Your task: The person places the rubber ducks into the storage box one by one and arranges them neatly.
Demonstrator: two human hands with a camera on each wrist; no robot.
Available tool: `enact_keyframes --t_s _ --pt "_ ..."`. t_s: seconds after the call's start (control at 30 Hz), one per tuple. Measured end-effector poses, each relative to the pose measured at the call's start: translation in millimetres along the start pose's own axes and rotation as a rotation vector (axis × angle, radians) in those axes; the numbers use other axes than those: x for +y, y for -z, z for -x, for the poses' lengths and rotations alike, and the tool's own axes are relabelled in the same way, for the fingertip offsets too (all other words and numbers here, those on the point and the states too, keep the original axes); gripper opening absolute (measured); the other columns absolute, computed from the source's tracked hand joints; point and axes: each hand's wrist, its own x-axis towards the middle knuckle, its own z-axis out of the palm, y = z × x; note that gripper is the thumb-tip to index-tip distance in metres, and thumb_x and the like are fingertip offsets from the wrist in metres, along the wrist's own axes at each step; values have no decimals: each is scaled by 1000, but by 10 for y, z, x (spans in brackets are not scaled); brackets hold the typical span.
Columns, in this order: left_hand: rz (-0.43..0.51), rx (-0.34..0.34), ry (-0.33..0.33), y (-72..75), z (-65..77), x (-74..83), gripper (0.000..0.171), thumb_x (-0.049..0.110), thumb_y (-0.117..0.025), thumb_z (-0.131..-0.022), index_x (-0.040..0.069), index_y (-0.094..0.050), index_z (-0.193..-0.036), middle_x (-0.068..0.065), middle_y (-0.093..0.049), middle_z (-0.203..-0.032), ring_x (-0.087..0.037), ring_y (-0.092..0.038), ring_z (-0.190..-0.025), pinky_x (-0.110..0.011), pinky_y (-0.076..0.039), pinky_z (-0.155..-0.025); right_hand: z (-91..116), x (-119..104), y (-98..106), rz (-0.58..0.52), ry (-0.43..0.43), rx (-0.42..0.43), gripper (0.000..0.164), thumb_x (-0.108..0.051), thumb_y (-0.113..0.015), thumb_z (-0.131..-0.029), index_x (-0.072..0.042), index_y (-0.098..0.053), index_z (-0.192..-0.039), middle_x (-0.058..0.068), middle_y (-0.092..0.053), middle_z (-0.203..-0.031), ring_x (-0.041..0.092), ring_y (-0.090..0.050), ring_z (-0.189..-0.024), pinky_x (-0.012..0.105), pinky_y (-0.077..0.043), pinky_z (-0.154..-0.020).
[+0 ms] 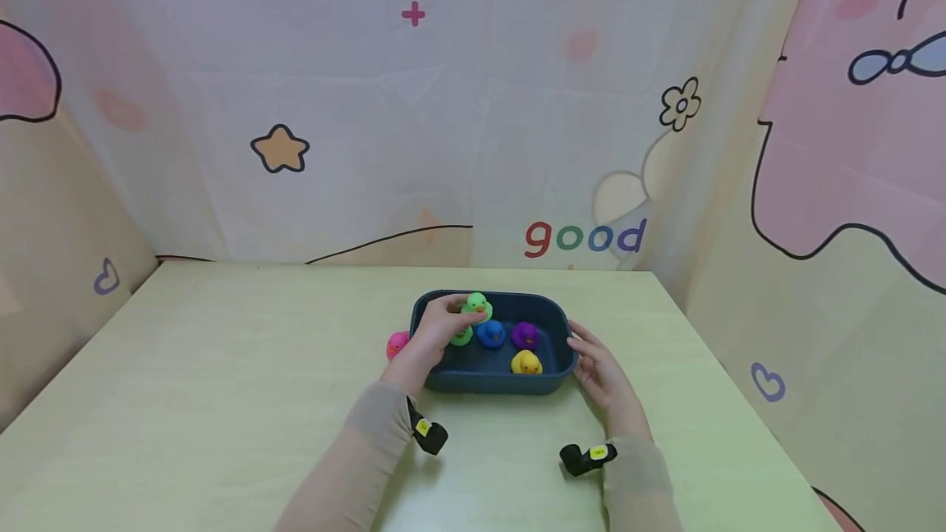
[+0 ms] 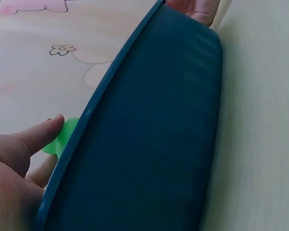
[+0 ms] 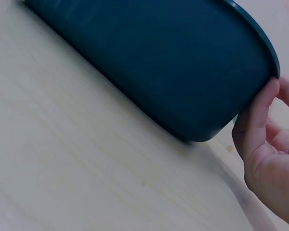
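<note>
A dark blue rectangular basin (image 1: pixel 488 384) stands on the table. Over its left part my left hand (image 1: pixel 439 325) pinches a light green toy duck (image 1: pixel 477 307) between thumb and fingers. Inside the basin sit another green duck (image 1: pixel 461 337), a blue duck (image 1: pixel 491 334), a purple duck (image 1: pixel 525 336) and a yellow duck (image 1: pixel 526 363). My right hand (image 1: pixel 602 368) touches the basin's right end from outside; the right wrist view shows its digits (image 3: pixel 266 108) against the wall just under the rim. In the left wrist view the basin wall partly hides the held duck (image 2: pixel 65 135).
A pink toy duck (image 1: pixel 397 344) is on the table just outside the basin's left end, partly behind my left wrist. The pale wooden table (image 1: pixel 222 401) extends to both sides. A printed curtain (image 1: pixel 443 146) hangs behind its far edge.
</note>
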Motion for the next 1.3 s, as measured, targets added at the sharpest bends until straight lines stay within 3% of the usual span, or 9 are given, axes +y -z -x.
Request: enact_keyframes --t_s 0.2,0.6,0.93,1.3 --pt "-119 -53 -51 -72 21 -49 44 13 -76 -84 0 -64 -125 -15 -63 -124 -29 -53 -115 -46 -44 -104 1 6 2 -8 -2 13 31 -3 -44 -101 -23 -67 -104 -5 -69 -92 3 -64 -71 13 -53 -67" --pt "-413 -165 -71 -99 74 -69 40 9 -83 -77 2 -70 -114 -15 -64 -118 -27 -56 -103 -38 -52 -91 0 -1 7 -2 14 -14 29 -3 -42 -102 -22 -63 -106 -6 -68 -89 2 -63 -69 13 -52 -66" --pt "-603 -191 -80 -160 48 -69 34 10 -85 -74 5 -74 -106 -12 -68 -110 -24 -56 -98 -36 -51 -88 -6 7 12 -3 5 -23 30 -3 -42 -102 -23 -65 -104 -5 -68 -88 3 -63 -69 13 -52 -65" --pt "-793 -213 -138 -227 37 -112 31 10 -85 -75 4 -75 -103 -9 -72 -107 -20 -60 -94 -32 -51 -87 -3 4 7 10 12 -23 30 -3 -42 -102 -22 -64 -105 -5 -68 -89 2 -63 -70 13 -52 -66"
